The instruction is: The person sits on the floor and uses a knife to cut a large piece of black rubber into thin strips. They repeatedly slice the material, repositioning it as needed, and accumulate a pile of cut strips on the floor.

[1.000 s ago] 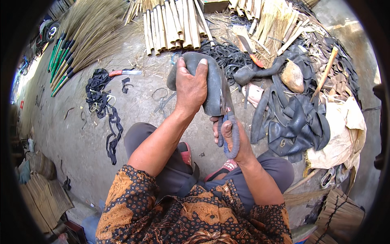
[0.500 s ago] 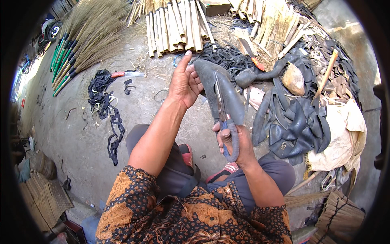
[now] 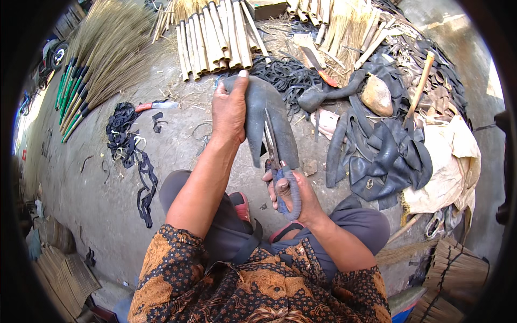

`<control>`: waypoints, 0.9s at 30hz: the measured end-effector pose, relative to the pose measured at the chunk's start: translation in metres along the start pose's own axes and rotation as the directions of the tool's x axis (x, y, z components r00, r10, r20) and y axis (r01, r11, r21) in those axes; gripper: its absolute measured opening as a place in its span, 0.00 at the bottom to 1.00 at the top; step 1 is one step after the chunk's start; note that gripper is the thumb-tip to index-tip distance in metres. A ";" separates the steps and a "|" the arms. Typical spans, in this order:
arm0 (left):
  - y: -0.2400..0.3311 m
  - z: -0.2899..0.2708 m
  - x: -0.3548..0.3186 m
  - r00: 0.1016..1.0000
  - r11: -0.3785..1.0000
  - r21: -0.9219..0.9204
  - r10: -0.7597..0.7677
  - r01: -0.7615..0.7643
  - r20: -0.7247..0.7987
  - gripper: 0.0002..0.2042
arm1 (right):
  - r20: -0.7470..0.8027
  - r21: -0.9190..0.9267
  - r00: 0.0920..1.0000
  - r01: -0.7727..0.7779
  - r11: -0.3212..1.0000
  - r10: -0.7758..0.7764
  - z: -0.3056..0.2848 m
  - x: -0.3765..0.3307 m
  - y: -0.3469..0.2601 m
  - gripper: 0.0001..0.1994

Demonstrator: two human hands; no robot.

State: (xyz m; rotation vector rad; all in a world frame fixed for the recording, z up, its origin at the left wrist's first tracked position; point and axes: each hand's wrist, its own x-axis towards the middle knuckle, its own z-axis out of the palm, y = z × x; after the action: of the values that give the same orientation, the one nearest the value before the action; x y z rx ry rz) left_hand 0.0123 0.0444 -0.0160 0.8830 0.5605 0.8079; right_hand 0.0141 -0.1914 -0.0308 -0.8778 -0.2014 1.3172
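left hand (image 3: 229, 110): i've regripped the dark grey rubber tube piece (image 3: 269, 121), clamped at top
right hand (image 3: 288, 191): closed on blue-handled metal scissors (image 3: 274, 161), blades now deeper along the rubber

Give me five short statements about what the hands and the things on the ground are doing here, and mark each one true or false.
1. The left hand grips the top of a dark rubber sheet. True.
2. The right hand holds a hammer. False: it holds scissors with wrapped handles, blades pointing up along the rubber.
3. Brooms with green handles lie at the far left. True.
4. The knife with the red handle is in the left hand. False: it lies on the ground beside a pile of black strips.
5. The stone rests on the person's lap. False: it sits on the heap of black tubes at the right.
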 end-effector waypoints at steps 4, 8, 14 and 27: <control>-0.001 0.006 -0.002 0.982 0.985 -0.007 0.173 -0.174 -0.074 0.16 | 0.072 -0.395 0.993 0.112 0.912 -0.091 0.010 -0.002 0.001 0.39; 0.001 0.008 -0.005 0.971 0.972 -0.037 0.230 -0.233 -0.062 0.15 | 0.073 -0.513 0.995 0.099 0.853 -0.072 0.016 -0.005 -0.006 0.45; -0.007 0.013 -0.017 0.970 0.970 0.013 0.241 -0.241 -0.011 0.14 | 0.066 -0.613 0.985 0.168 0.772 -0.161 0.015 -0.002 -0.014 0.48; -0.014 0.020 -0.030 0.962 0.945 0.183 0.269 -0.271 0.037 0.14 | -0.013 -0.531 0.955 0.246 0.811 -0.297 0.016 0.005 -0.014 0.25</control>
State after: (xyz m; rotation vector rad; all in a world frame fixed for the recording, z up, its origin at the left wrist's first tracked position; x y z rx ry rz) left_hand 0.0144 0.0054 -0.0136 1.1545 0.5169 1.0095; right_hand 0.0168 -0.1801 -0.0120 -1.3189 -0.6138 0.9528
